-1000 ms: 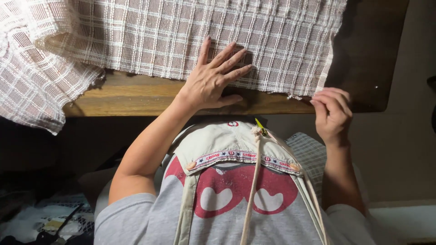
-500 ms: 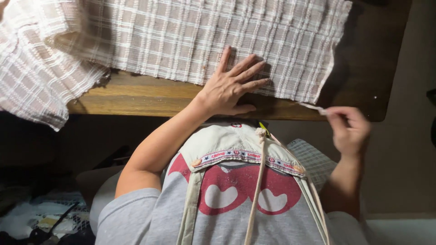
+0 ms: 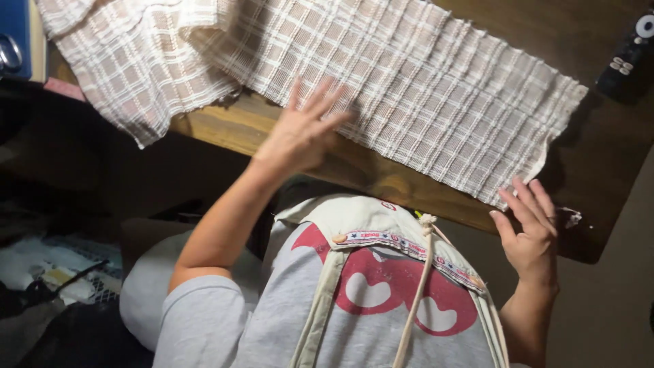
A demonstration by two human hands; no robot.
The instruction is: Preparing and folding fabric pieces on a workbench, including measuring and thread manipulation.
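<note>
Wooden table [image 3: 381, 180] carries rough woven plaid cloth [image 3: 409, 88]; both hands spread, released.

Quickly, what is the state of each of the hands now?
Left hand: open, fingers spread, blurred, over the brown-and-white checked woven cloth; contact cannot be told.
Right hand: open, holding nothing, at the cloth's corner.

Wooden bench [image 3: 381, 178], dark-stained at the right, lighter along the near edge. Black remote control [image 3: 628, 58] at the bench's far right corner. Blue item with a metal ring [image 3: 12, 41] at upper left. Small pale scrap [image 3: 571, 217] on the bench's right edge. Clutter on the floor [image 3: 48, 272], lower left, indistinct.
</note>
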